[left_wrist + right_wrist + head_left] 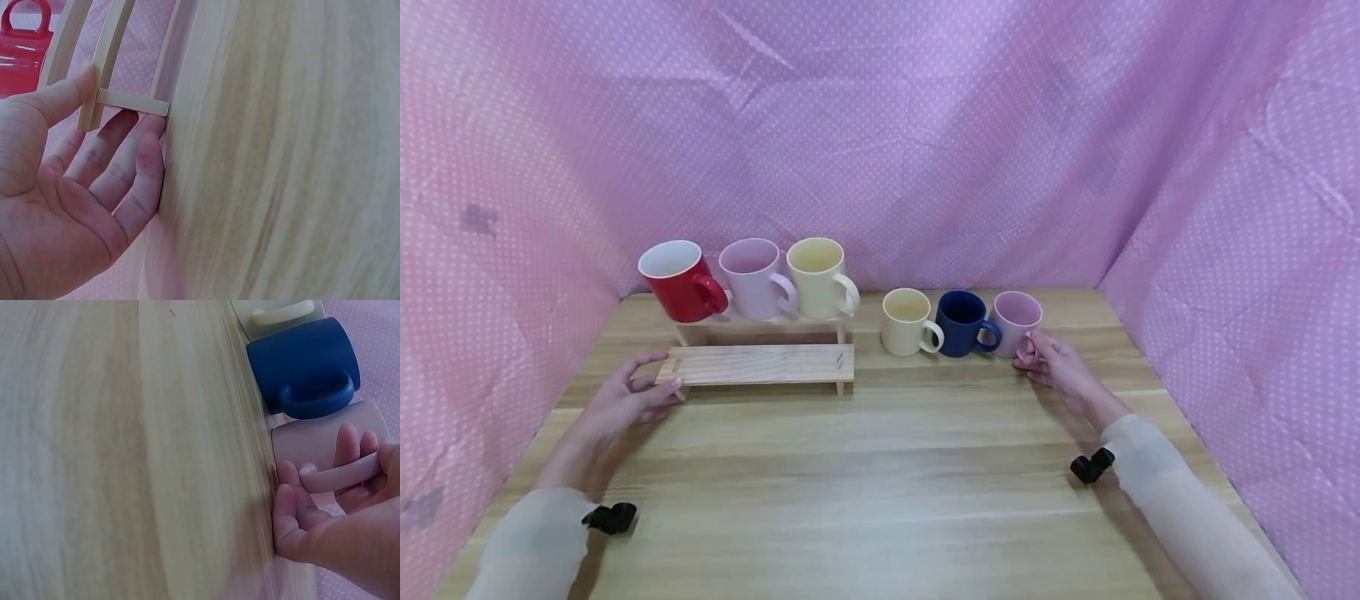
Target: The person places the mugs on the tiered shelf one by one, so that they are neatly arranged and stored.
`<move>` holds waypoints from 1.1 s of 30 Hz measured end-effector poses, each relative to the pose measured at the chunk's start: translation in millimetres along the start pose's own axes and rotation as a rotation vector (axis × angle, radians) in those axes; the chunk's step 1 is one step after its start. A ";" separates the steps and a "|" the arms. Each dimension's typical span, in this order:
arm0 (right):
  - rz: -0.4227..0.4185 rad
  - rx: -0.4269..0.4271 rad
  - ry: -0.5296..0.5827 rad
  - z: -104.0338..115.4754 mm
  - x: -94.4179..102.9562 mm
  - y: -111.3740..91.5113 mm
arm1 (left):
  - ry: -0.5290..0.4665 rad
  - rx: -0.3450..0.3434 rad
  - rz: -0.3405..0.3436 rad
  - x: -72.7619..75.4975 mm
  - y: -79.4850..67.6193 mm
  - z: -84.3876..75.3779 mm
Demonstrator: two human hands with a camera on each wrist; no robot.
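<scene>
My left hand (pixel 628 398) holds the left end of a two-step wooden rack (pixel 760 364), thumb on its lower board and fingers curled below beside the short leg (pixel 134 102). On the rack's upper step stand a red mug (pixel 683 287) with a white inside, a pink mug (pixel 752 283) and a pale yellow mug (pixel 816 283). At the right, my right hand (pixel 1063 371) grips the handle (pixel 340 475) of another pink mug (pixel 297 442), some fingers through the loop. That mug stands upright on the table beside a dark blue mug (pixel 961 325).
A second pale yellow mug (pixel 904 323) stands left of the blue one, completing a row with handles turned right. The wooden table (pixel 880 467) reaches back to a pink dotted curtain (pixel 910 125), which also hangs along both sides.
</scene>
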State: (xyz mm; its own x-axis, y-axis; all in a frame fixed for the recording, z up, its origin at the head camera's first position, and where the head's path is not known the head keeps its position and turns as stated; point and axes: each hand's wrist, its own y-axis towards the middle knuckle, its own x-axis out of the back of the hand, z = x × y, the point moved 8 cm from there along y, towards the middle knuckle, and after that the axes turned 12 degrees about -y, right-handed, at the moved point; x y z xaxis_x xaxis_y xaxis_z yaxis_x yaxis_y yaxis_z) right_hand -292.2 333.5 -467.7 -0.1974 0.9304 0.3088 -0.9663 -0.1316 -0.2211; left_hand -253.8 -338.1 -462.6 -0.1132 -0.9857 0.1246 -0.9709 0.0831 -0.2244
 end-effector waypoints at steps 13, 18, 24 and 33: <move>0.018 -0.021 0.008 8.8 3.3 1.2 | -0.058 -0.026 0.004 -2.5 -2.1 -5.4; 0.005 -0.021 0.021 8.0 5.1 -2.0 | -0.027 -0.031 0.016 -2.7 0.7 -8.3; 0.018 0.018 0.021 9.9 4.3 -1.7 | -0.011 -0.022 0.023 -2.4 3.4 -7.3; -0.012 0.095 0.046 13.1 0.2 -1.1 | -0.014 -0.005 0.011 1.0 3.0 -1.1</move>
State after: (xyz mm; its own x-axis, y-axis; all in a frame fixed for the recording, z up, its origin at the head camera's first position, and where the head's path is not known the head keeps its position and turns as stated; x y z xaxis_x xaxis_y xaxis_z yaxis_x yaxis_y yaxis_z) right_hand -293.3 329.3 -455.3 -0.1805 0.9464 0.2679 -0.9802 -0.1505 -0.1287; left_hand -257.1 -338.6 -462.1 -0.1208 -0.9868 0.1083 -0.9708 0.0946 -0.2206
